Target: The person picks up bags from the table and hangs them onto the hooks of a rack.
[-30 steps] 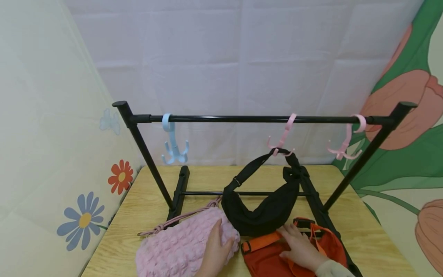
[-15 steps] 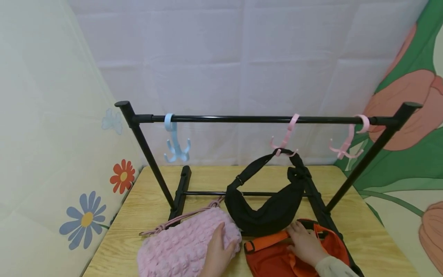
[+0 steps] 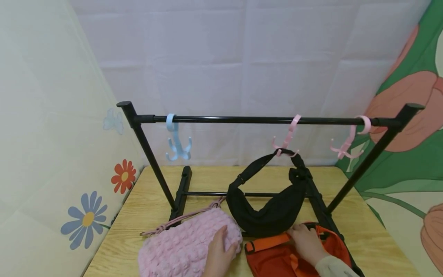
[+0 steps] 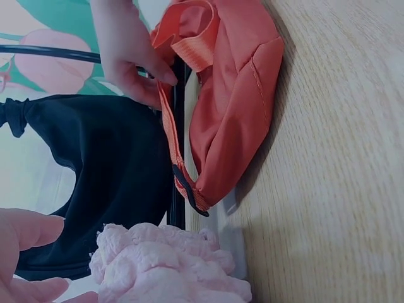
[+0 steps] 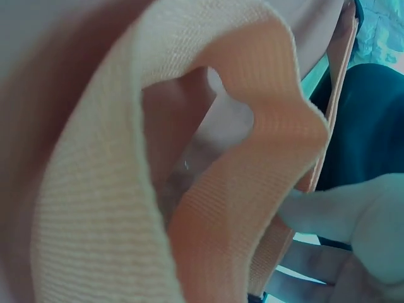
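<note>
Beside the black bag (image 3: 266, 217), the right hand (image 3: 307, 243) pinched the orange strap (image 3: 270, 242) between its fingers, a grip best made firm; the left hand (image 3: 219, 256), fingers loosely parted, gripped nothing

White backdrop (image 3: 207, 57) (creased), wooden tabletop (image 3: 126, 227).

The left hand (image 3: 219, 252) points toward the far side, thumb (image 4: 39, 228) and fingers (image 4: 41, 289) apart. To its right and slightly farther, the right hand (image 3: 306, 242) angles far-left, thumb and fingers set in a pinch.
</note>
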### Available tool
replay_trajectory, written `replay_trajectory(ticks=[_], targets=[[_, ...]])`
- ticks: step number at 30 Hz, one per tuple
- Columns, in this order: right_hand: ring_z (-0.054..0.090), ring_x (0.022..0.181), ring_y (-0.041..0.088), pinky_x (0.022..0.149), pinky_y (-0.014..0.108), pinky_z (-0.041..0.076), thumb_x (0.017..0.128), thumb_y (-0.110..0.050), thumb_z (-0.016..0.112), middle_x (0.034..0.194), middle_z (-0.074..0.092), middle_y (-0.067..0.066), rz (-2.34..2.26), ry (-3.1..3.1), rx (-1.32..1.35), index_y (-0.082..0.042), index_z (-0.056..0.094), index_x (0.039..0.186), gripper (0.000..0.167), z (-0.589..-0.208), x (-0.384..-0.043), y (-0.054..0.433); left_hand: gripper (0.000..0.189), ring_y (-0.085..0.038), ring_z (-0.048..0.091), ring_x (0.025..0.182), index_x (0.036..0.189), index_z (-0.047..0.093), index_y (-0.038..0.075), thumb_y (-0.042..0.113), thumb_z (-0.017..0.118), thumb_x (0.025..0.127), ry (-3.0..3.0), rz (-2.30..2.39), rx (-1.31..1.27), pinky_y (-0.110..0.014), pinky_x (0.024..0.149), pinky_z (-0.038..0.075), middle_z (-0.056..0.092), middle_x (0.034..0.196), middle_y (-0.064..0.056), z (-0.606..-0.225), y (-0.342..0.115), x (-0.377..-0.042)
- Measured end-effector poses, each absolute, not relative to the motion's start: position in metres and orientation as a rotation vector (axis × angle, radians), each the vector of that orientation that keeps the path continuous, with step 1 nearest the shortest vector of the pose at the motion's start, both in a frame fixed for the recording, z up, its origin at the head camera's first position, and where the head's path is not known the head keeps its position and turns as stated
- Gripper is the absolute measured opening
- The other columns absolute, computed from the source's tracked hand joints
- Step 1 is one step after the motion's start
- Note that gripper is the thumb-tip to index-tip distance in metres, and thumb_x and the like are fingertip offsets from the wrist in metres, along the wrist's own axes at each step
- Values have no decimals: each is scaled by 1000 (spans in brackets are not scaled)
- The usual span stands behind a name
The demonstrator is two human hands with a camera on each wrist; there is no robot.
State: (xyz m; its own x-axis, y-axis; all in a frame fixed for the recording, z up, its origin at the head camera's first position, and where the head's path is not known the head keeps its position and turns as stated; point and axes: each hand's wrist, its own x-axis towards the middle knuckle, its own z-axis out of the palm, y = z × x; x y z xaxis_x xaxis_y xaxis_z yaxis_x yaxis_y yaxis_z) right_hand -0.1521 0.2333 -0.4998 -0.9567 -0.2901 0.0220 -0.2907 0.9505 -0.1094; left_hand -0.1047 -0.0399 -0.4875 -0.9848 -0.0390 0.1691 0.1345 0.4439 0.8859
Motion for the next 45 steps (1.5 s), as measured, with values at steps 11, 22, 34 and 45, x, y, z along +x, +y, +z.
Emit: replay_trajectory(ticks=[11, 22, 34, 45], targets=[[55, 66, 20, 53, 40, 45, 82, -3, 73, 68, 51, -5, 166, -3059, 454, -23, 67, 72, 23, -496, -154, 237, 50, -42, 56, 110, 124, 56, -5, 9, 75, 80, -2514, -1555, -71, -55, 94, 42, 62, 118, -20, -490, -37, -103], [56, 71, 19, 59, 42, 49, 78, 3, 73, 79, 64, -3, 262, -3060, 402, -18, 72, 82, 21, -474, -144, 236, 47, -42, 56, 106, 122, 58, 0, 10, 75, 80, -2559, -1496, -69, -55, 90, 43, 62, 119, -17, -489, -36, -103], [59, 75, 20, 68, 47, 48, 87, -2, 68, 83, 68, -3, 527, -2987, 305, -13, 73, 94, 14, -443, -133, 235, 45, -42, 55, 112, 120, 59, -3, 9, 74, 79, -2522, -1489, -114, -70, 97, 28, 62, 118, -20, -491, -35, -102], [65, 75, 25, 69, 52, 51, 79, 3, 74, 84, 71, 4, 581, -2616, 370, -10, 75, 92, 19, -429, -129, 232, 44, -35, 58, 103, 118, 60, 0, 10, 76, 79, -2541, -1447, -142, -54, 91, 41, 63, 115, -15, -492, -32, -102]])
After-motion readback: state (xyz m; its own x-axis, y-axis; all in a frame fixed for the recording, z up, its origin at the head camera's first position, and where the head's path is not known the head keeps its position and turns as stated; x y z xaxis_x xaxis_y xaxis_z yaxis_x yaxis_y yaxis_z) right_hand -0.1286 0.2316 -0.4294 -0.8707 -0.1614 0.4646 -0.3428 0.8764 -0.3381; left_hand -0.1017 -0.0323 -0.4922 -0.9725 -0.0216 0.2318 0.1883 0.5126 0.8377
